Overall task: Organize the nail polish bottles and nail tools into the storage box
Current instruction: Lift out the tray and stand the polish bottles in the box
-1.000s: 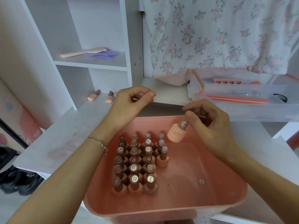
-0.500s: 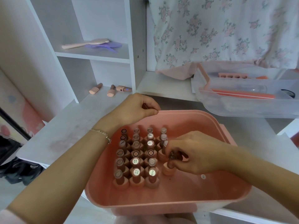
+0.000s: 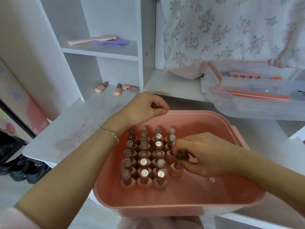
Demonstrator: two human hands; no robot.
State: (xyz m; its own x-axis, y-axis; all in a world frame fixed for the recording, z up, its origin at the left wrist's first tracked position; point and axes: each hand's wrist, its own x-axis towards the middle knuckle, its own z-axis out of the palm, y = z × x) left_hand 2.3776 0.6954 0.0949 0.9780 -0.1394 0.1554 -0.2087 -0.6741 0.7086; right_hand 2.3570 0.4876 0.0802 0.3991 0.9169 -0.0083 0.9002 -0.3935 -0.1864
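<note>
Sitting on the white desk (image 3: 69, 129), a pink storage box (image 3: 206, 200) fills the foreground; behind it to the right a clear plastic tray (image 3: 257, 109) holds an orange nail file (image 3: 257, 95) and a pink toe separator (image 3: 245, 75), under a hanging floral cloth (image 3: 231, 30). Three loose nail polish bottles (image 3: 117, 91) lie on their sides on the desk by the white shelf unit (image 3: 99, 52), well apart from the box; a pink hairbrush (image 3: 92, 40) and a purple comb (image 3: 112, 42) rest on the shelf above. Inside the box, pink ribbed-base bottles with brown caps stand upright in tight rows (image 3: 143, 156) at the left half, some caps with round labels. Right hand (image 3: 204, 156) reaches into the box, fingers pinching the cap of one bottle (image 3: 176, 169) standing at the right edge of the rows, touching the box floor; the hand hides neighbours behind it. Left hand (image 3: 145, 108), bracelet on wrist, is loosely curled over the box's far rim, thumb on the edge; whether it holds anything, cannot tell. Versus a second ago: the right hand held this bottle in the air above the box's far side; now it is down among the rows. Left hand has dropped to the rim.
</note>
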